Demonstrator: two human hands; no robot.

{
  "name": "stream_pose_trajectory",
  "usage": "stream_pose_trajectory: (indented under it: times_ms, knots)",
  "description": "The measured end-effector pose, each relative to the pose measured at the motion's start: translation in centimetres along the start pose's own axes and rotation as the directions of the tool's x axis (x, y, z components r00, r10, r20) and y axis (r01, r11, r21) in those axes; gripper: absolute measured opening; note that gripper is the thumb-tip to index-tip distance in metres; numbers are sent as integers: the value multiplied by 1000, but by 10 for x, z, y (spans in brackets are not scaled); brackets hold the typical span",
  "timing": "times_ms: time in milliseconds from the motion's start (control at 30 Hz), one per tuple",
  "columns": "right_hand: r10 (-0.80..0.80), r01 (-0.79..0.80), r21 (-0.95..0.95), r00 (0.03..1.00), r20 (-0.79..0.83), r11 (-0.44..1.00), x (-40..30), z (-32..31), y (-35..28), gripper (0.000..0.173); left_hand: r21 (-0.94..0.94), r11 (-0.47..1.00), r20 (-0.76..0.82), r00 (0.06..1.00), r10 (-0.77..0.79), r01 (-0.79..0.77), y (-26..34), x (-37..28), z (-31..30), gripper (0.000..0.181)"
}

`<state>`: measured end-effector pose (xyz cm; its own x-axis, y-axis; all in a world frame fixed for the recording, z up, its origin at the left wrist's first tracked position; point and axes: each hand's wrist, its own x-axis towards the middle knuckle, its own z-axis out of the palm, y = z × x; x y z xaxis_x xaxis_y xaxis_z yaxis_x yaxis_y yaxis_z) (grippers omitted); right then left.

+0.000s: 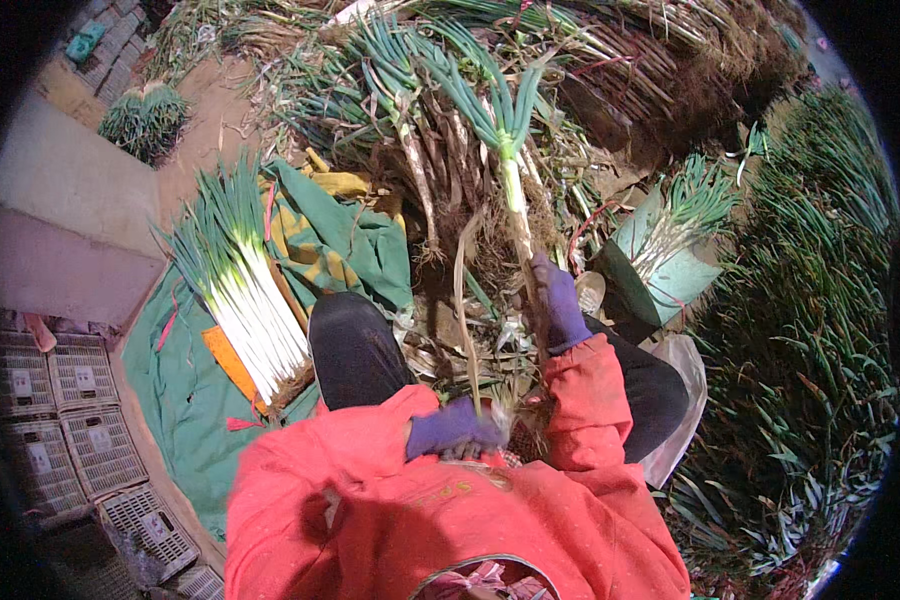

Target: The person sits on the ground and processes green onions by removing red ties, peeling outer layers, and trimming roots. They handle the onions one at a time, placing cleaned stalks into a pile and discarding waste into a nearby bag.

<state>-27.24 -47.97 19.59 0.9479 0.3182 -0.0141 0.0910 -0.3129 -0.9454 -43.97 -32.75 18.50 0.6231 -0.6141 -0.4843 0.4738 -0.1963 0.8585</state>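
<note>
My right hand [561,304], in a purple glove, is closed around the lower stem of a large green onion [515,187]. The onion stands nearly upright, its green leaves pointing away from me. Close to my body, my gloved left hand [454,430] is blurred by motion. A long dry leaf strip [465,322] runs down to its fingers and appears gripped there. Unpeeled green onions with soil on their roots [450,161] lie just beyond my hands. At left, a bundle of cleaned green onions [251,300] shows white stems and trimmed-looking roots.
The cleaned bundle rests on an orange board [232,367] over a green tarp [176,420]. Plastic crates [94,427] stand far left. Right of me are a green holder [660,281] with thin onions and a broad heap of green leaves [802,300]. Tied onion bundles [630,67] lie behind.
</note>
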Motion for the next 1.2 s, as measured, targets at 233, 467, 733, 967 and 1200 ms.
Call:
stream_pose_trajectory:
  times_ms: [233,467,733,967,1200]
  knots:
    - [374,-401,207,914,156,892,-126,-1,-46,25,-432,783,-501,841,204,-448,114,16,-153,28]
    - [-70,72,44,996,-46,996,-11,22,-85,27,-300,807,-713,682,165,-509,126,37,-171,25]
    - [63,-26,212,984,-169,977,42,56,-106,21,117,750,-827,354,437,-651,113,57,-178,19]
    - [507,-479,-175,842,187,860,-95,22,-37,18,-148,639,-850,427,309,-755,111,45,-214,20]
    - [281,-353,401,932,227,846,-20,25,-72,27,-217,546,-778,482,403,-809,130,23,-196,18]
